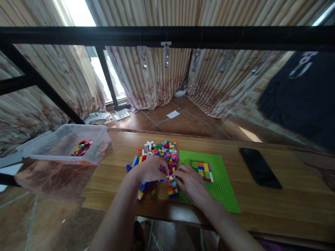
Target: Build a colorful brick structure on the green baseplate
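Observation:
My left hand (153, 168) reaches over a pile of loose toy bricks (170, 150), its fingers curled downward and closed. Whatever they pinch, if anything, is too small to make out. Close beside it, my right hand (188, 180) lies over the left edge of a green baseplate (222, 188), with bent fingers closed near a small white brick (170, 177). A low block of coloured bricks (205, 170) sits on the baseplate, beyond my right hand. Just below the fingertips is a small cluster of joined bricks (172, 192) on the wooden table.
A clear plastic box (70, 158) with more bricks inside stands at the table's left end. On the right lies a black phone (259, 167). A dark metal bar (167, 35) with hanging clips crosses above the table (295, 205), in front of striped curtains.

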Demonstrator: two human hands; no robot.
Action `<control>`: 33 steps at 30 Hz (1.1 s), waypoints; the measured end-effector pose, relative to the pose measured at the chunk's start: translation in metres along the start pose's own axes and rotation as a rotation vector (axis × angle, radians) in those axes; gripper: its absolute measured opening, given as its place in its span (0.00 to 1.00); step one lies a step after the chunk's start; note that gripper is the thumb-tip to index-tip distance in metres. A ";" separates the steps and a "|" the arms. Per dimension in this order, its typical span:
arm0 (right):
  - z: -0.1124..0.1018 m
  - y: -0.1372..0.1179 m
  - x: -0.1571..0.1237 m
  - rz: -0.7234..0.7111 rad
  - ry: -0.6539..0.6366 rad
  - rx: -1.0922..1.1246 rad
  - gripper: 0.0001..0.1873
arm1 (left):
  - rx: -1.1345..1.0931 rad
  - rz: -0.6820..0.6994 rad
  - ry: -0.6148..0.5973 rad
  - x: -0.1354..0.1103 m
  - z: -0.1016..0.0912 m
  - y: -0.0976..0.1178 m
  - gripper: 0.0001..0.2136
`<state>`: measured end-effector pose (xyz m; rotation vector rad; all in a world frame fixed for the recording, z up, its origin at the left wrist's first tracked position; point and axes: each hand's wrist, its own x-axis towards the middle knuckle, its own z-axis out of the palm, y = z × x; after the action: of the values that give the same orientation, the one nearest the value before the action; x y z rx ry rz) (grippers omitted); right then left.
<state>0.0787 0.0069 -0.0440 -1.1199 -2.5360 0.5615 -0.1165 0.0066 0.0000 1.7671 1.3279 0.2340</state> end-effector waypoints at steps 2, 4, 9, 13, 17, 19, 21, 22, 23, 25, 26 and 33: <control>-0.003 -0.002 0.000 -0.014 0.020 0.025 0.07 | 0.025 -0.015 -0.011 0.001 0.001 0.002 0.10; -0.012 -0.001 -0.001 -0.012 0.058 0.060 0.08 | 0.050 -0.040 -0.011 0.001 0.002 0.005 0.10; -0.045 0.025 -0.014 0.096 0.200 0.120 0.09 | 0.041 -0.048 0.046 0.004 0.007 0.005 0.08; -0.055 0.050 -0.030 0.164 0.284 0.138 0.09 | 0.037 0.054 0.143 0.008 0.011 0.006 0.09; -0.047 0.052 -0.042 0.134 0.226 0.114 0.08 | 0.022 0.154 0.240 0.015 0.018 0.020 0.10; -0.042 0.048 -0.045 0.102 0.174 0.091 0.07 | 0.007 0.193 0.258 0.020 0.025 0.029 0.10; -0.038 0.046 -0.046 0.081 0.152 0.062 0.07 | -0.004 0.193 0.253 0.026 0.035 0.036 0.10; -0.037 0.045 -0.047 0.076 0.152 0.047 0.07 | -0.010 0.181 0.248 0.029 0.041 0.039 0.09; -0.036 0.045 -0.047 0.073 0.156 0.032 0.07 | -0.017 0.164 0.248 0.032 0.046 0.041 0.09; -0.035 0.046 -0.048 0.070 0.161 0.008 0.07 | -0.027 0.130 0.257 0.037 0.056 0.044 0.09; -0.034 0.047 -0.048 0.069 0.165 -0.003 0.07 | -0.032 0.109 0.264 0.039 0.060 0.045 0.10; -0.033 0.048 -0.046 0.076 0.178 -0.032 0.06 | -0.157 0.002 0.270 0.050 0.075 0.047 0.15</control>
<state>0.1527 0.0091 -0.0433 -1.2250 -2.3671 0.4206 -0.0188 0.0080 -0.0268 1.6464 1.4539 0.5799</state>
